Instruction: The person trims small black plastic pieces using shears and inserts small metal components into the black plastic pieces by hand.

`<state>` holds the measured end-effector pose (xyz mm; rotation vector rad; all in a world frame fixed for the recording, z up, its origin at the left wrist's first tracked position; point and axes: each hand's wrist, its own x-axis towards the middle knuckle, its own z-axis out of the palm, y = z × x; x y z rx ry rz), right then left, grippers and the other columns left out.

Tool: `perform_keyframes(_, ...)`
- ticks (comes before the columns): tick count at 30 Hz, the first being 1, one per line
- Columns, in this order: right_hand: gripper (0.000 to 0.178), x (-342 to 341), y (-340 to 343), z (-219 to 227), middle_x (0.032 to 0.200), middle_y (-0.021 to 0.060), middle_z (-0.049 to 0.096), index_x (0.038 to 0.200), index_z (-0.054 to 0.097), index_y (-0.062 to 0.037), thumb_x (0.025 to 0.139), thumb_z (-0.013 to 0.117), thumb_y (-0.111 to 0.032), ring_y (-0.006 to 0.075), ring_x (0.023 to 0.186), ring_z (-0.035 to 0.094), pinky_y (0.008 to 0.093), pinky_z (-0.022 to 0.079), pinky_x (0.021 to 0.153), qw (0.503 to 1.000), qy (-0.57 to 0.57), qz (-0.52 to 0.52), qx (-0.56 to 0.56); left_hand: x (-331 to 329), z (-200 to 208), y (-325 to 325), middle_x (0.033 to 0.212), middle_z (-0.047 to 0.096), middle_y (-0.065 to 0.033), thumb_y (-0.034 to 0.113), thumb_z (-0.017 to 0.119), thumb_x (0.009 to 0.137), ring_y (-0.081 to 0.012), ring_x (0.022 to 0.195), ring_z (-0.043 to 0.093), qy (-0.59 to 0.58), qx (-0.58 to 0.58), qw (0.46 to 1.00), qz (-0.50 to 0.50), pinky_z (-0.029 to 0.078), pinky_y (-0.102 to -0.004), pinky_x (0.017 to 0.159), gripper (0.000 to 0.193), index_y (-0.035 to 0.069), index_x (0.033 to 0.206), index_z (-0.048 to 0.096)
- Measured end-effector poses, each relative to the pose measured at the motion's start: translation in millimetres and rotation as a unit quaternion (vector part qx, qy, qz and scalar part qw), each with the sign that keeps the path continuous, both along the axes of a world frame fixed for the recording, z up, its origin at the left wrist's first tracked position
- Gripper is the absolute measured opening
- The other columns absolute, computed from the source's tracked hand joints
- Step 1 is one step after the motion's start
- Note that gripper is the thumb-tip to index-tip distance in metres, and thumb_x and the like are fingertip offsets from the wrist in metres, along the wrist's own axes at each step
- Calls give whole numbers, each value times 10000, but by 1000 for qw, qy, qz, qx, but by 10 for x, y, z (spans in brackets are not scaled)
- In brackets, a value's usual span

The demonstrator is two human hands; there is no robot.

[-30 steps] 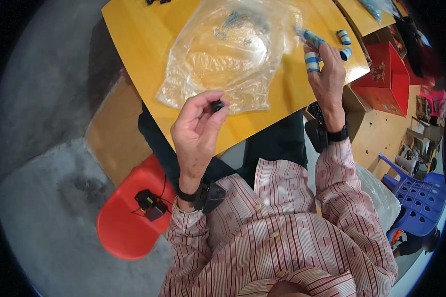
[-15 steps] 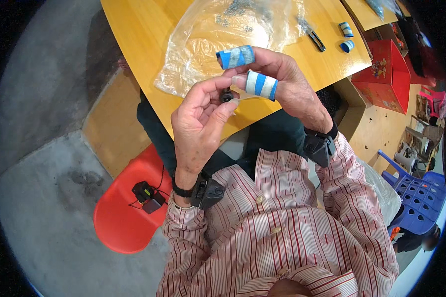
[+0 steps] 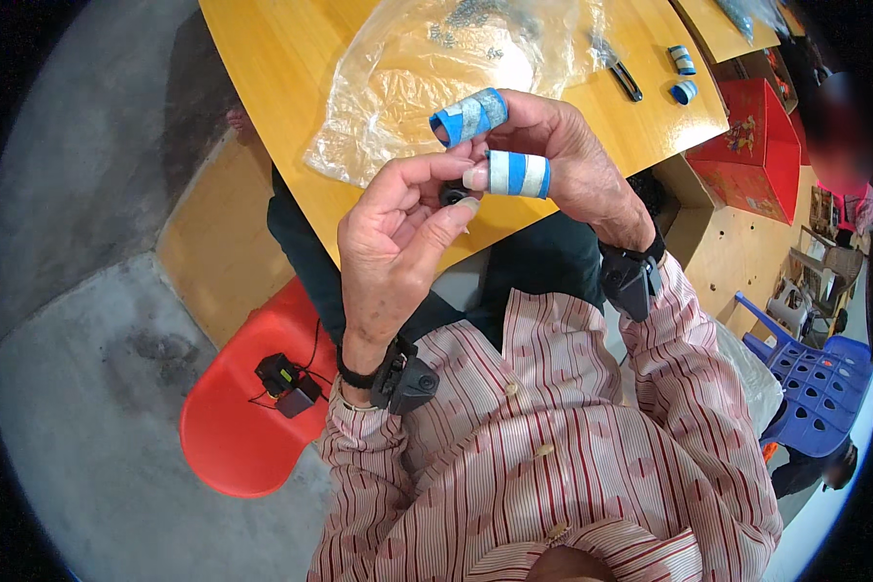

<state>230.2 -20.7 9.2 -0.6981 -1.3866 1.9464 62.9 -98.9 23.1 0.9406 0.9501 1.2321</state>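
My left hand (image 3: 395,228) pinches a small dark round part (image 3: 453,194) between thumb and fingers, over the near edge of the yellow table (image 3: 281,68). Blue and white tape wraps the thumb and a finger of my right hand (image 3: 582,165). Its fingertips press together right at the dark part, and whatever lies between them is hidden. Beyond my hands a clear plastic bag (image 3: 359,107) is spread on the table, with a scatter of small metallic pieces (image 3: 470,14) on it.
A black cutter knife (image 3: 628,81) and two blue and white tape rolls (image 3: 684,92) lie at the table's right. A red box (image 3: 747,145) stands beyond that edge. A red stool (image 3: 233,427) holding a black device (image 3: 286,383) is at my left, a blue plastic chair (image 3: 815,388) at my right.
Both hands have shifted slightly to the right. My taped right thumb has come down closer to the dark part, covering more of it.
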Motion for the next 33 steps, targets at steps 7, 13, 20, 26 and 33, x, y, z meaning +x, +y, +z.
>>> perform_keyframes(7,264,-14,-32,23,914,26,606,1051,644,-43,790,676,-33,123,850,596,269,529,746,1000,19,-7,-12,-42,-27,-4,1161,583,-167,-110,535,843,-160,1004,586,-34,-7,999,-17,461,-255,892,309,-65,1147,507)
perform_keyframes(13,237,-20,-35,-3,887,20,642,1078,626,-38,843,648,-66,88,757,597,239,497,734,998,26,-15,48,-18,0,-2,1122,598,-149,-115,537,839,-158,1005,586,-2,16,1000,1,462,-259,891,301,-65,1135,515)
perform_keyframes(20,292,-38,-57,-11,940,10,620,1137,583,-39,851,637,-56,91,873,581,244,488,807,999,38,-8,31,46,-10,12,1105,606,-143,-116,536,837,-155,1000,592,41,42,997,43,465,-256,888,302,-60,1133,508)
perform_keyframes(26,301,-20,-46,-22,934,4,610,1144,575,-35,849,632,-39,88,905,569,246,479,839,999,23,-4,31,38,-59,4,1033,636,-130,-107,577,813,-130,931,610,108,19,991,74,488,-243,819,340,-49,1132,476)
perform_keyframes(33,311,-17,-23,-41,921,23,635,1105,607,-55,802,666,-21,116,893,598,275,497,851,1000,20,-8,5,34,-31,11,975,655,-120,-94,586,811,-118,901,613,128,9,989,71,488,-238,804,334,-37,1122,476)
